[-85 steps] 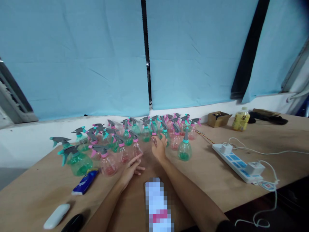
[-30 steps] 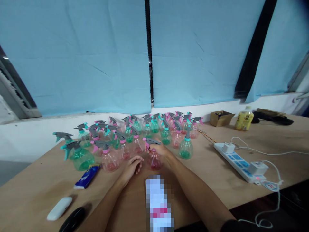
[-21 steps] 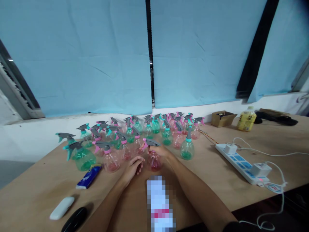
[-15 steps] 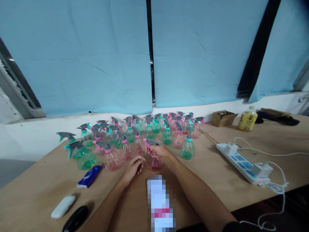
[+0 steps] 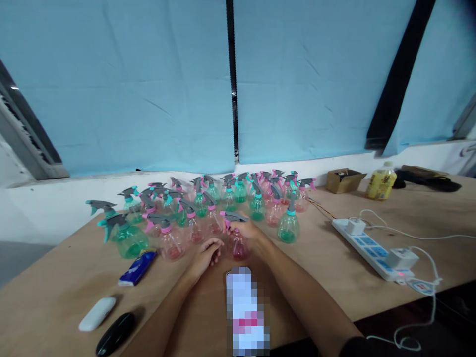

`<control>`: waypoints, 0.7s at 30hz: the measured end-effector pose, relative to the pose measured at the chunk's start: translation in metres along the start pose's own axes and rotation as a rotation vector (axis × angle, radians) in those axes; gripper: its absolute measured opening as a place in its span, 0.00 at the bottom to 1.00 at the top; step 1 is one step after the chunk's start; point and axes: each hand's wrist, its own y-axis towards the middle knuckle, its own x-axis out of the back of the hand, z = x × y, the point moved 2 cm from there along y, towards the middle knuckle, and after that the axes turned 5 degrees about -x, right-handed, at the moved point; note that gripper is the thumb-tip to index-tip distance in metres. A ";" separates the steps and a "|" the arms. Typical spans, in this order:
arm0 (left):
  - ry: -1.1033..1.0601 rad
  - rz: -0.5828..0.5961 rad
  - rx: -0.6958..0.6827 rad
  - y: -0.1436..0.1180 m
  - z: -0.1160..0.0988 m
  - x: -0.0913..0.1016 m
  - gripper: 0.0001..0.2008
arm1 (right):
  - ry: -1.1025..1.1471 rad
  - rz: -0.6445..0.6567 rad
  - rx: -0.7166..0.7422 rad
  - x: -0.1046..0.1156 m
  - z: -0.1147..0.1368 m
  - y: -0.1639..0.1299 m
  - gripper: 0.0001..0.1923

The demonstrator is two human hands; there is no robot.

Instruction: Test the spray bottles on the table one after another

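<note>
My right hand is closed round the neck of a clear pink spray bottle, just under its grey and pink trigger head. The bottle stands upright on the table with some reddish tint at its base. My left hand rests on the table just left of that bottle, loosely curled and holding nothing. Around and behind are several more spray bottles, among them a pink one to the left, a large green one beyond it, and a green one to the right.
A pixelated bright screen lies in front of me. On the left are a blue packet, a white case and a black case. A power strip with cables, a cardboard box and a yellow drink bottle are on the right.
The view has shifted very slightly. Both hands and the held spray bottle keep nearly the same places.
</note>
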 end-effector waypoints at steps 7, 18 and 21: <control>0.022 0.015 -0.004 0.002 0.004 0.001 0.15 | -0.131 -0.037 0.038 0.004 0.001 0.002 0.03; 0.020 0.018 -0.002 0.003 0.006 0.001 0.16 | -0.250 -0.201 0.144 -0.001 0.009 0.000 0.08; 0.021 0.015 0.003 0.002 0.005 0.002 0.15 | -0.439 -0.480 0.280 0.001 0.007 0.000 0.10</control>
